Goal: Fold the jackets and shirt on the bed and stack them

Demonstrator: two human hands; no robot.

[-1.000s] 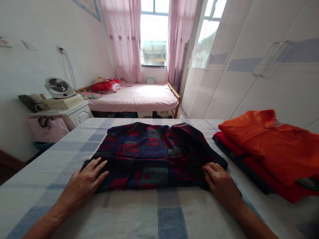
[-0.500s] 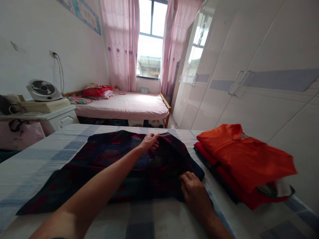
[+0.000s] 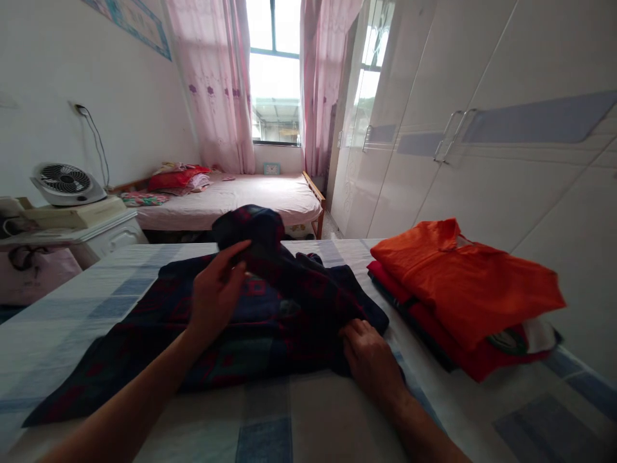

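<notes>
A dark navy shirt with red and green patterning (image 3: 231, 347) lies spread across the checked bed sheet. My left hand (image 3: 219, 283) pinches a part of it that looks like a sleeve, raised above the rest and bent over at its far end. My right hand (image 3: 369, 354) rests at the shirt's right side, its fingers curled on the cloth there; their tips are partly hidden in the dark fabric. To the right of that hand stands a pile of folded clothes with an orange shirt (image 3: 463, 276) on top and red and dark garments under it.
The checked sheet (image 3: 313, 418) covers the bed in front of me. Beyond it are a second bed with a pink sheet (image 3: 250, 199) and a window with pink curtains. White wardrobes (image 3: 434, 193) line the right side. A small fan (image 3: 67, 183) sits on a cabinet at the left.
My left hand has come back toward me and to the left, lifting the sleeve-like part off the shirt. My right hand stays at the shirt's right side. The view has shifted slightly.
</notes>
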